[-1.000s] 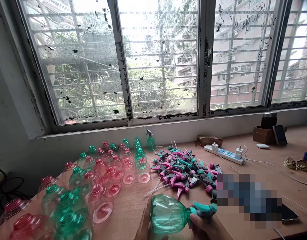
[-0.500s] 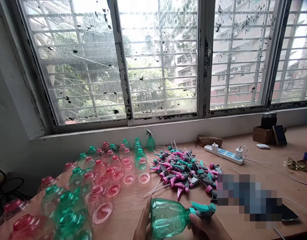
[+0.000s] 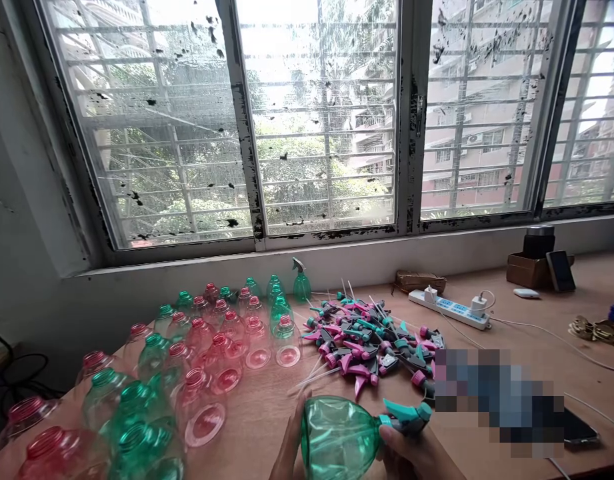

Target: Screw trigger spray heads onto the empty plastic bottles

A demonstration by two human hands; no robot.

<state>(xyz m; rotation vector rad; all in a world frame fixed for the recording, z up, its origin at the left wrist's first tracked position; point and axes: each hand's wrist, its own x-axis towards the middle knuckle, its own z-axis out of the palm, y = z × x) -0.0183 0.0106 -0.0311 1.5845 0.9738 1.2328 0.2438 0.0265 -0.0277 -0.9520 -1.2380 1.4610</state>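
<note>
A clear green spray bottle (image 3: 339,437) lies tilted on its side at the bottom centre, its neck pointing right. My left hand (image 3: 291,441) is wrapped round the base of the bottle, with part of the fingers hidden behind it. At the neck, my right hand (image 3: 404,455) grips the collar of the teal and grey trigger sprayer (image 3: 405,417), which sits on the bottle's mouth. Just beyond lies a heap of pink, teal and grey trigger sprayers (image 3: 359,340) with thin white tubes.
Several open pink bottles (image 3: 205,427) and green bottles (image 3: 104,400) stand in rows on the left. One green bottle with a sprayer (image 3: 301,285) stands by the wall. A power strip (image 3: 449,309), a phone (image 3: 579,428) and cables lie right, beside a blurred patch.
The green bottle has turned slightly about its long axis in my hands. Both hands keep nearly the same place, and the things on the table have not moved.
</note>
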